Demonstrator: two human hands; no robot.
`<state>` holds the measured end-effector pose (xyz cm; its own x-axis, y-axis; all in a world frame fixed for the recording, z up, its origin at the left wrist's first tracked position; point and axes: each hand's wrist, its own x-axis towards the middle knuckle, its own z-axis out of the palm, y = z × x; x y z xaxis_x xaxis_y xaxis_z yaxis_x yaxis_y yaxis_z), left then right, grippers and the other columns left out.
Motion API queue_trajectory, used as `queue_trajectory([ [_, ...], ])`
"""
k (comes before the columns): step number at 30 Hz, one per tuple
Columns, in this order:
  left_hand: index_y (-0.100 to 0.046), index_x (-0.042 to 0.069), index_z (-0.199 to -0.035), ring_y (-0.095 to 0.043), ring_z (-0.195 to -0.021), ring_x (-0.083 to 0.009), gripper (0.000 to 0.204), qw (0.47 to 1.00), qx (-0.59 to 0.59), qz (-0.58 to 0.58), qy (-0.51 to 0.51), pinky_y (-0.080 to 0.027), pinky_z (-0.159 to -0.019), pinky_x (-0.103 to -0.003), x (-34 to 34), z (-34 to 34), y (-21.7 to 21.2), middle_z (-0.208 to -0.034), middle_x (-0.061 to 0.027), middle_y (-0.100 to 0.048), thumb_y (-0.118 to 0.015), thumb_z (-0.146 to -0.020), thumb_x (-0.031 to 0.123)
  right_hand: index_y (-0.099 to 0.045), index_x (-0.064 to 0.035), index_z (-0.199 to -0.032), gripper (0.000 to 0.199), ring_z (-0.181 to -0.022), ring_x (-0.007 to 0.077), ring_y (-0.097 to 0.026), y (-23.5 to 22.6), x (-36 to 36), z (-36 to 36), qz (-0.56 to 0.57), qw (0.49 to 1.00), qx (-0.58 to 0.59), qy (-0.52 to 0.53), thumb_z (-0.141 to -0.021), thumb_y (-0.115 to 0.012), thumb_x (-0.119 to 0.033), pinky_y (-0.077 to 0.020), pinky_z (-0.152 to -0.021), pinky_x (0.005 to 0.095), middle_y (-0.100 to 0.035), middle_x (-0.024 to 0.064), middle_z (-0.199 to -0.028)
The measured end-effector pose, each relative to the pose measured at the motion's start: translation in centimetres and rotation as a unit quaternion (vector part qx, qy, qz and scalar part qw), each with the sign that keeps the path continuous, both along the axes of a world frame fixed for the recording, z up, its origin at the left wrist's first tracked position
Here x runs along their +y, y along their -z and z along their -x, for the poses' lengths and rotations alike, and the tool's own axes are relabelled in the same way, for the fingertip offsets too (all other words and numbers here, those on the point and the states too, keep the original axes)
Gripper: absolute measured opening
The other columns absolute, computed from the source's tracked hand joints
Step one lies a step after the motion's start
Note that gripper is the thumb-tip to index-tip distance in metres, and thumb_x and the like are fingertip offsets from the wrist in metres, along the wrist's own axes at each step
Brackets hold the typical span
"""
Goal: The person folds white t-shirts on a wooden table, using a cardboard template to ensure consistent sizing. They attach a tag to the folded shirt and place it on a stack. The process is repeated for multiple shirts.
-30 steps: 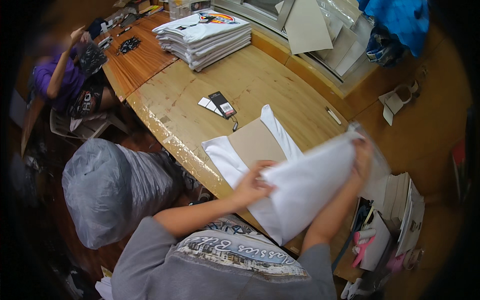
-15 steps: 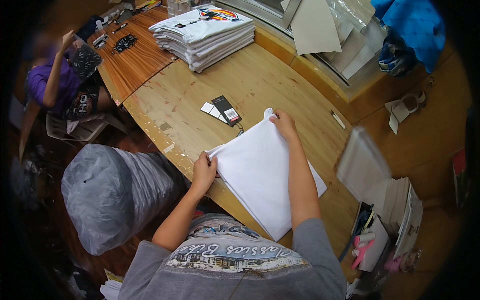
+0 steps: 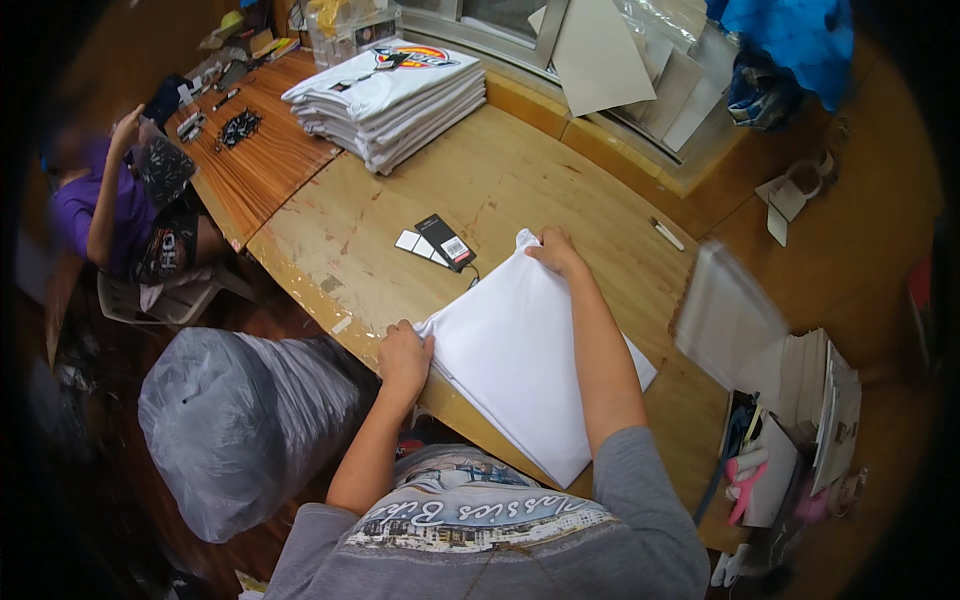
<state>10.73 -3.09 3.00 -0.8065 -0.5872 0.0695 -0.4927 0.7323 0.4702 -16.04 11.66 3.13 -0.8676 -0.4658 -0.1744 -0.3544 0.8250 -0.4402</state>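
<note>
- We have the folded white cloth (image 3: 505, 345) flat on the desk (image 3: 530, 160), its far-left edge near the black tag (image 3: 445, 243).
- Our left grip (image 3: 408, 350) looks clamped on its left corner, our right grip (image 3: 545, 248) on its far corner.
- We judge it light, soft, limp and hardly fragile; holding both corners should keep that edge taut.

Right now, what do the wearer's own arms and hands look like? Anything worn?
Left hand and right hand are bare: no gloves, no watch visible. Forearms uncovered, no cables seen. Plain short grey sleeves, part of a grey T-shirt with a chest print.
</note>
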Motion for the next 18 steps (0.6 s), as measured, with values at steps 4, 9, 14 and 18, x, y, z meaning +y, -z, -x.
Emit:
queue_trajectory([
  [4,-0.047,-0.001,-0.074,-0.054,-0.067,-0.0353,0.020,0.995,0.078,-0.039,0.049,-0.043,-0.059,-0.040,-0.6,1.9,-1.5,-0.066,-0.0184,-0.053,-0.061,-0.064,0.010,-0.053,0.0014,-0.100,0.042,-0.095,0.0317,-0.052,-0.9,1.4,-0.1,0.121,0.993,-0.008,-0.007,-0.068,-0.066,-0.021,-0.0406,-0.080,0.0352,-0.055,0.0218,-0.099],
  [9,-0.047,0.001,-0.079,-0.055,-0.066,-0.0319,0.023,0.928,0.351,0.010,0.124,-0.042,-0.057,-0.038,-0.9,8.4,-13.8,-0.069,-0.0170,-0.054,-0.060,-0.060,0.002,-0.048,-0.0016,-0.082,0.022,-0.065,0.0155,-0.053,-15.3,7.7,0.4,0.331,0.904,0.251,0.100,-0.070,-0.064,-0.011,-0.0424,-0.062,0.0263,-0.056,0.0049,-0.071],
  [14,-0.050,0.001,-0.085,-0.055,-0.080,-0.0150,0.026,0.855,0.463,-0.134,0.193,-0.044,-0.070,-0.026,0.0,10.6,-22.1,-0.082,-0.0075,-0.056,-0.058,-0.062,-0.007,-0.053,-0.0019,-0.086,0.022,-0.072,0.0089,-0.054,-23.0,14.1,-5.0,0.515,0.823,0.236,0.044,-0.066,-0.063,0.002,-0.0434,-0.064,0.0240,-0.059,0.0003,-0.078],
  [18,-0.051,0.001,-0.080,-0.052,-0.070,-0.0267,0.027,0.869,0.359,0.043,0.338,-0.042,-0.060,-0.032,-1.6,9.9,-17.2,-0.076,-0.0115,-0.051,-0.057,-0.056,-0.010,-0.055,-0.0007,-0.086,0.023,-0.079,0.0152,-0.058,-16.0,17.0,-10.2,0.327,0.901,0.283,0.030,-0.065,-0.058,0.007,-0.0446,-0.070,0.0252,-0.061,0.0070,-0.086],
])
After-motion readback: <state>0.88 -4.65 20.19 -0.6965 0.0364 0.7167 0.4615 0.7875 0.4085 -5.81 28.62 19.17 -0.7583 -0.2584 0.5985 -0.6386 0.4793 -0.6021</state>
